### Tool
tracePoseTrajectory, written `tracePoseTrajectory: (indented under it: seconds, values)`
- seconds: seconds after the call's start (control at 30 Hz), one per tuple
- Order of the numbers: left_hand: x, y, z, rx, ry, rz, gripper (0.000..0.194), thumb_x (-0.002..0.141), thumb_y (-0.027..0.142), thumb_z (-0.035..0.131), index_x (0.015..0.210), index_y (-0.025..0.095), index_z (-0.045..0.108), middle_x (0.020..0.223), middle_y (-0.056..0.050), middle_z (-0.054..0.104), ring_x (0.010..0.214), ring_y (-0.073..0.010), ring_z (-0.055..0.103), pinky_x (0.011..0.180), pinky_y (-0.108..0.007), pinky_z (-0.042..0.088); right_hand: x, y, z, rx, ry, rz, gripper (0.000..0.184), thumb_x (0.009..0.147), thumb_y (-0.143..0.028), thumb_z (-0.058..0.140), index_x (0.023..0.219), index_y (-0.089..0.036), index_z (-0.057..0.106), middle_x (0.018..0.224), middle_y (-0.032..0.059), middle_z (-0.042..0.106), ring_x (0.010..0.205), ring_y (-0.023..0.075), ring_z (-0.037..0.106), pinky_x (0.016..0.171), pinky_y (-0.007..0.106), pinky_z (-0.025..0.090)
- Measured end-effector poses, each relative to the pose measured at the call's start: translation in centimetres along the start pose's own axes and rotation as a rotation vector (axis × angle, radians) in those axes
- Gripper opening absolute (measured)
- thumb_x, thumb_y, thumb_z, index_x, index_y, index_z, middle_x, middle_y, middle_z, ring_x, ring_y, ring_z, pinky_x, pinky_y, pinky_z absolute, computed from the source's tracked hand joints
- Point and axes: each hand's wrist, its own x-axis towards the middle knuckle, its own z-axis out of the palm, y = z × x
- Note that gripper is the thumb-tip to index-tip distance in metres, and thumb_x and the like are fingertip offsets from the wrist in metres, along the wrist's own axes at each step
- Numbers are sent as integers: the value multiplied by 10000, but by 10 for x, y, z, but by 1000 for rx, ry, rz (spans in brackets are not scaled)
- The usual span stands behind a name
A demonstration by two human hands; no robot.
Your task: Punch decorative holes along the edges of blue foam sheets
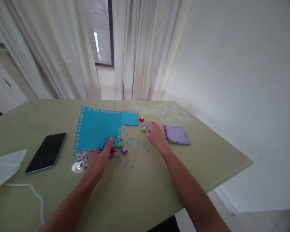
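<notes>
My left hand (100, 161) pinches the lower right corner of a blue sheet (99, 129), thumb on top, holding it tilted up. Small cut-outs run along the sheet's edges. Just right of this hand sits a purple paper punch (124, 150) with an eye on it; a green one (121, 143) peeks out beside the sheet. My right hand (156, 134) has its fingers curled at a cluster of small punches, closed at a purple one (149, 129), with its fingertips partly hidden. A green punch (143, 129) lies beside it, and a red one (141, 119) farther back.
A stack of blue sheets (130, 118) lies behind the held sheet. Purple sheets with cut edges (177, 134) are stacked at right. Paper bits (131, 140) are scattered mid-table. At left are a tablet (47, 152), a white paper (6, 167) and a white cable (40, 196).
</notes>
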Motion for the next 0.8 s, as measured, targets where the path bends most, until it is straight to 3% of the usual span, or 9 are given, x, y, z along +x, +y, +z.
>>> tracePoseTrajectory:
  seconds: [0.07, 0.13, 0.23, 0.33, 0.43, 0.5, 0.57, 0.67, 0.8]
  values:
    - [0, -1, 1, 44, -48, 7, 486, 812, 685, 621, 647, 244, 741, 662, -96, 780, 741, -332, 762, 734, -419, 598, 6, 15, -8, -253, 28, 55, 466, 1006, -88, 464, 1449, -128, 604, 1505, 253, 569, 1354, 352, 534, 1142, 498, 381]
    - [0, -1, 2, 96, -71, 20, 486, 806, 679, 611, 616, 248, 732, 638, -96, 768, 718, -330, 757, 776, -428, 597, 4, 28, -10, -327, -7, 78, 420, 999, -92, 477, 1377, -135, 655, 1403, 237, 652, 1299, 349, 583, 1099, 463, 413]
    - [1, -5, 3, 134, -52, 30, 486, 788, 686, 625, 606, 246, 722, 640, -98, 767, 698, -327, 748, 836, -443, 581, -3, 39, -9, -307, -41, 112, 296, 971, -109, 533, 1210, -128, 706, 1180, 216, 743, 1106, 323, 683, 957, 403, 482]
    - [1, -10, 4, 141, -64, 16, 492, 778, 708, 637, 621, 251, 729, 662, -91, 779, 728, -336, 747, 862, -451, 561, -7, 39, -9, -251, 8, 159, 268, 919, -141, 607, 1180, -137, 668, 1076, 180, 749, 974, 290, 710, 847, 370, 510]
    - [-3, -10, 5, 140, -82, 26, 480, 776, 703, 643, 608, 261, 728, 653, -74, 776, 724, -327, 737, 854, -438, 553, -12, 23, -7, 296, 52, 122, 385, 854, -195, 686, 1236, -192, 631, 1023, 78, 733, 837, 209, 710, 789, 340, 548]
    - [-7, -7, 6, 144, -83, 42, 475, 780, 692, 641, 590, 265, 725, 646, -66, 770, 703, -311, 725, 811, -418, 558, -18, 5, -3, 809, -51, 73, 416, 837, -271, 738, 1242, -235, 648, 1016, 28, 714, 794, 170, 712, 790, 339, 577]
    - [-10, -3, 7, 143, -97, 54, 477, 776, 685, 636, 556, 269, 718, 635, -63, 763, 677, -294, 713, 766, -397, 562, -26, -13, 2, 1117, -223, 106, 343, 827, -407, 808, 1096, -221, 705, 983, 24, 720, 829, 172, 728, 815, 338, 588]
    - [-14, 1, 9, 130, -121, 70, 477, 762, 676, 632, 512, 275, 702, 615, -59, 750, 648, -275, 698, 746, -378, 564, -36, -34, 9, 1280, -354, 200, 422, 768, -552, 875, 941, -197, 727, 923, 33, 736, 768, 146, 693, 719, 282, 534]
    - [-15, -1, 10, 145, -135, 73, 474, 761, 674, 632, 515, 277, 710, 640, -62, 761, 667, -274, 703, 786, -382, 555, -41, -41, 11, 1327, -376, 218, 472, 737, -619, 886, 876, -195, 730, 873, 30, 729, 691, 122, 603, 660, 271, 451]
